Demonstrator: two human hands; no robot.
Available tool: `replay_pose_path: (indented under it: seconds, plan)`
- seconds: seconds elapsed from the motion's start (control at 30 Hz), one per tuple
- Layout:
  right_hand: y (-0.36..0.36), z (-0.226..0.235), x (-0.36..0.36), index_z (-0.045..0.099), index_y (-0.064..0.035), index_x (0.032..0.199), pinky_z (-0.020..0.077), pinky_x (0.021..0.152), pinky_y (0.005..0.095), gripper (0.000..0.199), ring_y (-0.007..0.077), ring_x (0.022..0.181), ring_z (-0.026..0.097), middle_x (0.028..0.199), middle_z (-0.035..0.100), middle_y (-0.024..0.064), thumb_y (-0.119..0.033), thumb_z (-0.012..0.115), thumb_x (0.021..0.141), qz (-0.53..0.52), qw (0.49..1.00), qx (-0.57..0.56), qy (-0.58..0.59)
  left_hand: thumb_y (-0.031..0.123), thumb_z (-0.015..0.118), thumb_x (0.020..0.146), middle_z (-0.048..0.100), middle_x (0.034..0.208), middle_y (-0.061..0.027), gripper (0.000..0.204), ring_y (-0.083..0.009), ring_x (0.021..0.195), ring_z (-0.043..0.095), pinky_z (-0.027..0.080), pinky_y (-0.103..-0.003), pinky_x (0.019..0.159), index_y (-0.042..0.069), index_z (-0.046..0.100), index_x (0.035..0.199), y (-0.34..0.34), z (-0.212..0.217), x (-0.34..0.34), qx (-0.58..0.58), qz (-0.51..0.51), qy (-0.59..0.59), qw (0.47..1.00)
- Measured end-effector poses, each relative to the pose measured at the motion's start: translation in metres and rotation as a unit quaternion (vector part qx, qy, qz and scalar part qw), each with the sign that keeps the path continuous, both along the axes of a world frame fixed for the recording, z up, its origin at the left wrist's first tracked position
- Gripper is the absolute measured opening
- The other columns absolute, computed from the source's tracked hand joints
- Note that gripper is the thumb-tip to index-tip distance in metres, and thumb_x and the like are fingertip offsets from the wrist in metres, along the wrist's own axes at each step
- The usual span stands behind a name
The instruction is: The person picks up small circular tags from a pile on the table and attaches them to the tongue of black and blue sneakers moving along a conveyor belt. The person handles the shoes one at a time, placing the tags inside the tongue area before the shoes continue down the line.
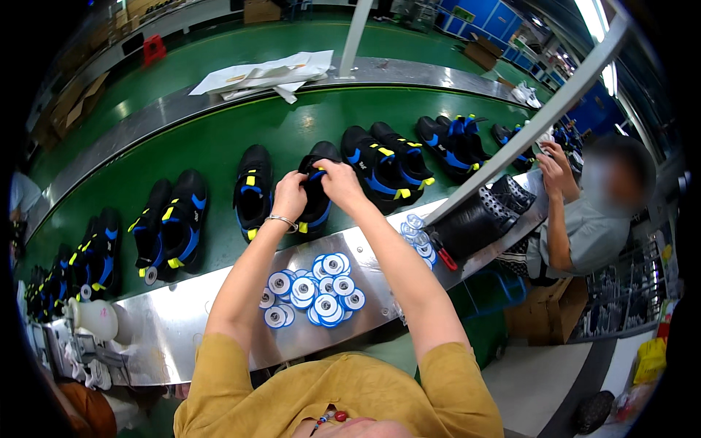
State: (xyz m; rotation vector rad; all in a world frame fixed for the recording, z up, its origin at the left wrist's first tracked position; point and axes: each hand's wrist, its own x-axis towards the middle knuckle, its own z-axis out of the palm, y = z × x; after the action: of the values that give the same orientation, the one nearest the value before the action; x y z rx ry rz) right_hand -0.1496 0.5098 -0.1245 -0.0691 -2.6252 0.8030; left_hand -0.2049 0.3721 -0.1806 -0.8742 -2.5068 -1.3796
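Note:
Both my hands are at one black sneaker (315,213) with blue and yellow trim, which lies on the green belt in front of me. My left hand (290,196) is closed on the left edge of its opening. From the right, my right hand (339,182) grips the upper near the tongue, its fingers bent around the yellow and blue part there. The fingertips are partly hidden inside the shoe. Its mate, another black sneaker (253,191), stands just left of my left hand. Below my forearms a pile of round white discs with blue rims (303,287) lies on the metal ledge (219,310).
More sneaker pairs line the green belt (219,139), such as one pair (380,164) at right. White sheets (266,73) rest on the far rail. A slanted metal post (511,150) crosses at right, near red-handled scissors (443,252) and a co-worker (595,219).

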Motion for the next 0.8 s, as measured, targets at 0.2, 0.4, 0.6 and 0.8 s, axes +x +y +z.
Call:
replay_pose_path:
  seconds: [0.2,0.4,0.6,0.8]
  plan:
    - [-0.002,-0.002,-0.003,0.065,-0.0055,0.100,0.0488,0.079,0.0431,0.030,0.0377,0.087,0.060,0.094,0.062,0.0194,0.002,0.051,0.075,0.019,0.999,-0.026,0.030,-0.005,0.050,0.077,0.055,0.121,-0.0226,0.037,-0.0381,0.111,0.053,0.042,-0.040,0.097,0.003,0.062,0.111,-0.007,0.004,0.010,0.050,0.021,-0.050,0.997]
    - [-0.015,0.002,-0.001,0.065,-0.0076,0.098,0.0500,0.076,0.0446,0.027,0.0367,0.087,0.060,0.095,0.062,0.0157,0.001,0.050,0.076,0.016,0.999,0.045,-0.004,-0.010,0.048,0.074,0.051,0.125,-0.0241,0.052,-0.0393,0.114,0.050,0.042,-0.040,0.097,0.006,0.055,0.122,-0.011,0.004,0.007,0.088,-0.004,-0.041,0.995]
    - [-0.013,0.000,-0.003,0.065,-0.0048,0.097,0.0490,0.075,0.0418,0.026,0.0348,0.086,0.060,0.091,0.063,0.0142,0.001,0.051,0.075,0.044,0.998,0.046,0.011,-0.008,0.047,0.075,0.051,0.122,-0.0269,0.048,-0.0417,0.110,0.052,0.045,-0.042,0.093,0.008,0.058,0.119,-0.013,0.006,0.008,0.068,-0.004,-0.009,0.998]
    - [0.000,-0.011,-0.002,0.069,-0.0043,0.097,0.0497,0.064,0.0334,0.031,0.0249,0.066,0.063,0.076,0.064,0.0165,0.002,0.053,0.071,0.018,0.998,-0.057,0.023,-0.002,0.048,0.079,0.050,0.121,-0.0299,0.037,-0.0436,0.102,0.056,0.048,-0.045,0.087,0.007,0.061,0.112,-0.018,0.009,0.005,-0.038,0.008,0.023,0.999]
